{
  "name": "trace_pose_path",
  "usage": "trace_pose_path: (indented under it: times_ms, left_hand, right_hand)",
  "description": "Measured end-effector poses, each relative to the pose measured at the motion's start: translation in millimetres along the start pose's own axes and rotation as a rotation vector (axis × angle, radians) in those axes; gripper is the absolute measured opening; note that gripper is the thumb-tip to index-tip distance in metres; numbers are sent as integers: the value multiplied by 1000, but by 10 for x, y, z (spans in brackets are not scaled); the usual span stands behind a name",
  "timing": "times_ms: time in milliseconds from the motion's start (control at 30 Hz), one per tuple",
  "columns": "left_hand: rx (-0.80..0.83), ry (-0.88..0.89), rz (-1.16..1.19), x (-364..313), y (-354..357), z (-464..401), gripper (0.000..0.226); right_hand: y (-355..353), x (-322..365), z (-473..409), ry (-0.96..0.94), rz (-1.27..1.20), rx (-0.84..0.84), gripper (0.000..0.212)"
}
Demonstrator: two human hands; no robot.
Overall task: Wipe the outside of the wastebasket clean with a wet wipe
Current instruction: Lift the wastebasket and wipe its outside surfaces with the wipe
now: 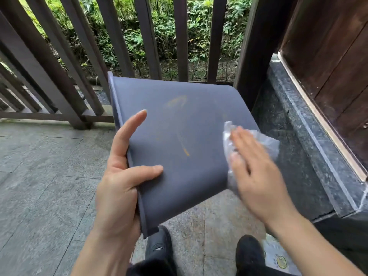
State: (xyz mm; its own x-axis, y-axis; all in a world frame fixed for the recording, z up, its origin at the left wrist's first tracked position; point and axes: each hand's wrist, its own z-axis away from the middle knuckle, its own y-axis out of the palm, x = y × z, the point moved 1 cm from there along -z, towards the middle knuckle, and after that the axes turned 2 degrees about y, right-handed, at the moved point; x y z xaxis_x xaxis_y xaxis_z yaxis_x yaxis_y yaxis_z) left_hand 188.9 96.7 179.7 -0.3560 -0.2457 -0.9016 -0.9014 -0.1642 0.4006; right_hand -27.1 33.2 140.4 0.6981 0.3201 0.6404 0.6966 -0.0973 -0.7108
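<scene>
A dark grey wastebasket (pixel 179 124) is held on its side in mid-air, its rim to the left and its base to the right. Faint orange-yellow streaks (pixel 186 151) mark its upturned side. My left hand (pixel 121 176) grips the rim, thumb and forefinger lying on the outer wall. My right hand (pixel 256 172) presses a crumpled white wet wipe (pixel 233 140) flat against the basket's right part, near the base; the hand is blurred with motion. The basket's inside is hidden.
A dark wooden railing (pixel 79 62) with greenery behind it stands just beyond the basket. A dark stone ledge (pixel 310 140) and wooden door frame (pixel 328 56) lie to the right. Grey paving (pixel 39 186) spreads left. My two dark shoes (pixel 159 248) stand below.
</scene>
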Motion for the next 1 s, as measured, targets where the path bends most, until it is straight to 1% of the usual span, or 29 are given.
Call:
trace_pose_path:
  times_ms: [67, 100, 133, 167, 200, 267, 300, 333, 400, 433, 467, 567, 633, 700, 733, 800, 900, 1000]
  left_hand:
    - [37, -24, -37, 7, 23, 21, 90]
    - [51, -44, -48, 18, 40, 25, 91]
    - [54, -68, -59, 30, 57, 26, 91]
    - [45, -94, -69, 40, 69, 27, 90]
    - [32, -122, -79, 43, 80, 25, 90]
    - [37, -169, -74, 39, 108, 40, 86]
    - [49, -191, -51, 33, 128, 50, 84]
    - [56, -213, -30, 23, 143, 61, 82]
    - [69, -230, -26, -6, 157, 81, 80]
    - [75, -221, -36, -17, 151, 86, 81]
    - [80, -208, -48, -27, 142, 93, 82]
    - [105, -188, -52, -32, 139, 117, 83]
    - [129, -194, -41, -10, 152, 129, 84]
    - [150, -205, -3, 10, 173, 131, 82]
    - [151, -208, 4, 16, 172, 128, 81]
    - [145, -217, -19, 22, 170, 124, 81]
    - [159, -220, -89, 36, 183, 106, 86]
    - [168, -189, -63, 89, 168, 96, 94]
  right_hand:
    - [-90, -152, -69, 155, 10, -24, 49]
    - [-97, -151, -64, 187, 15, -22, 50]
    - [-73, -95, -33, 179, 21, 1, 50]
    - [-29, 7, 29, 126, 45, 48, 51]
    - [42, 146, 129, 19, 93, 98, 52]
    - [209, 443, 410, -271, 177, 133, 54]
    - [268, 543, 541, -382, 172, 126, 56]
    - [287, 596, 616, -449, 148, 129, 58]
    - [228, 544, 581, -492, 86, 199, 59]
    - [157, 450, 506, -468, 58, 227, 57]
    - [72, 330, 404, -394, 36, 229, 55]
    - [-167, -101, 33, -38, 19, 94, 47]
    - [-257, -349, -138, 164, -21, 35, 48]
    - [-281, -491, -205, 276, -15, 61, 49]
    - [-267, -503, -210, 289, 20, 97, 50]
    - [-184, -365, -166, 211, 83, 165, 50]
    - [-24, 144, -9, -57, 23, 213, 53]
    - [140, 560, 301, -336, 59, 252, 57]
